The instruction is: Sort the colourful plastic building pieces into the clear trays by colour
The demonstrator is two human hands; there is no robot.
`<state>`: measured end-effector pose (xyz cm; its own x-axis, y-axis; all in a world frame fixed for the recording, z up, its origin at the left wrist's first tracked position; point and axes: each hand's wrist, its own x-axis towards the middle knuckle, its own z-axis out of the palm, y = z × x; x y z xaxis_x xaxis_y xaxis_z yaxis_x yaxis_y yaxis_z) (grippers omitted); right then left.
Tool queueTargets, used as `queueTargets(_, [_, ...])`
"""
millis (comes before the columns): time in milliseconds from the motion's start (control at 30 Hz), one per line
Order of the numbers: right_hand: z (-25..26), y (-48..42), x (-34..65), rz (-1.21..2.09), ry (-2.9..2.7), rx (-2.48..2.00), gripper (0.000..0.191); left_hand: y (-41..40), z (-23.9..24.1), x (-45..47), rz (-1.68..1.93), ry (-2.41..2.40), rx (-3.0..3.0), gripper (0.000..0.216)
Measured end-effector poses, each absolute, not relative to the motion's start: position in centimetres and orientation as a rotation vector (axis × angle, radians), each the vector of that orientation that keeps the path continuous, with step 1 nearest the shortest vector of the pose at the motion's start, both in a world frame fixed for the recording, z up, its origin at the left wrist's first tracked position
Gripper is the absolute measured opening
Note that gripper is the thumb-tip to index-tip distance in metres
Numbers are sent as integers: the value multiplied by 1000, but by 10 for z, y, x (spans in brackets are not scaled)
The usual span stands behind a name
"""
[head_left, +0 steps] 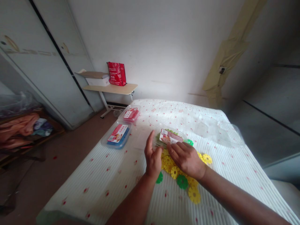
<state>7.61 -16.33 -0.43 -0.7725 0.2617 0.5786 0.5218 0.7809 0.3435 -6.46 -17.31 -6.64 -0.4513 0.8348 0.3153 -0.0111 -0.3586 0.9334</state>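
Note:
A clear plastic box (157, 139) with green pieces inside and a printed label (172, 137) on its lid lies on the bed. My left hand (153, 156) grips its left side, thumb near the front edge. Curled over the front right part of the lid, my right hand (187, 157) covers part of the label; its fingertips are partly hidden. Yellow flower-shaped plastic discs (167, 162) are heaped under and in front of the box and hands. A few green discs (182, 182) lie among them.
Closed boxes with blue pieces (117, 137) and red pieces (131, 114) stand on the bed's left side. Clear plastic trays (219, 132) lie at right on the patterned bedcover (105, 193). Behind, a small table (117, 89) carries a red bag (117, 74).

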Motion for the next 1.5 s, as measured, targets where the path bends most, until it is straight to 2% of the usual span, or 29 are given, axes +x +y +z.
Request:
queueTargets(167, [-10, -165, 66, -690, -2443, -636, 14, -168, -66, -62, 1903, 1336, 1003, 41])
queueTargets(433, [-6, -156, 75, -641, -2350, -1218, 12, -157, -75, -66, 1947, 1180, 704, 40])
queueTargets(700, [-11, -146, 107, -597, -2110, -1229, 17, -158, -80, -67, 1842, 1284, 852, 39])
queueTargets(867, [-19, -146, 147, -507, -1822, -1224, 6, -158, -74, -75, 1904, 1389, 1184, 43])
queueTargets(1100, [-42, -161, 172, -402, -1799, -1294, 7, -164, -36, -70, 1950, 1473, 1985, 50])
queueTargets(1500, [-53, -162, 164, -303, -1856, -1325, 11, -160, -19, -59, 1605, 1178, 2800, 60])
